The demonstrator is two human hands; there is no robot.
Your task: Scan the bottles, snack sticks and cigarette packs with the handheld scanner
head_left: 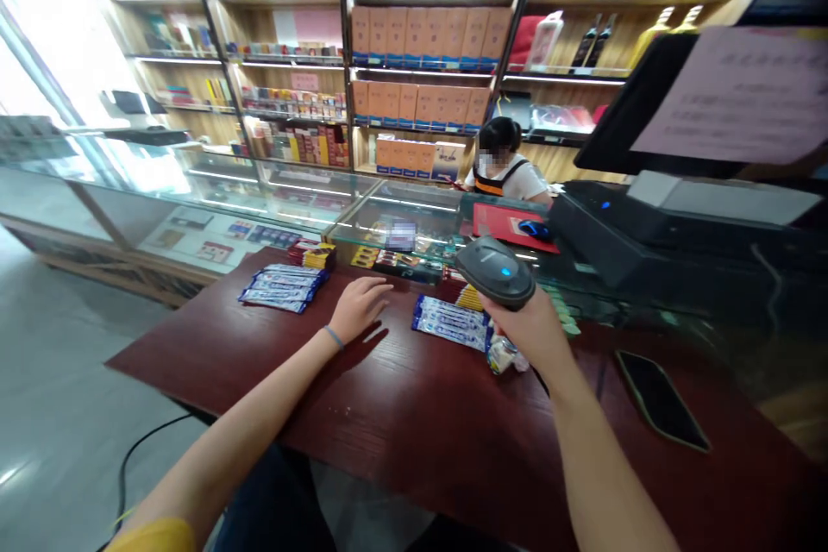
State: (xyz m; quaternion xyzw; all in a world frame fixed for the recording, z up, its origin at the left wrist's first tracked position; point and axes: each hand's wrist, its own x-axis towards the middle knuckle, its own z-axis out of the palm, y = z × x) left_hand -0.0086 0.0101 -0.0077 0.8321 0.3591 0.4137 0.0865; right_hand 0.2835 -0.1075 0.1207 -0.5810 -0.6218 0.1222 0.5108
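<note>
— Hands first, then. What's the right one [536,329] doing?

— Clamped round the grip of a grey scanner [497,272], its head raised and tipped toward the far side of the desk [414,414]. A blue light shows on top. Just under that hand lies a small crumpled wrapper [503,354], touching the desk.

— And the left [358,307]?

— Palm down on the wood, fingers loosely together and a little curled, holding nothing. It rests between two lots of blue packets: a fanned stack [283,286] off to its left, and a single packet [451,321] to its right, just beside the scanner hand.

— Room to move?

— Bare desk in front of both forearms, up to the near edge. A dark phone [661,398] lies flat well off to the right. The left edge of the desk drops to open floor.

— Further back?

— Small boxes [318,255] line the desk's far edge against a glass counter [291,198]. Right of that stands a black till [621,233]. Behind the counter a person [504,168] sits before lit shelves [420,43] of cartons.
</note>
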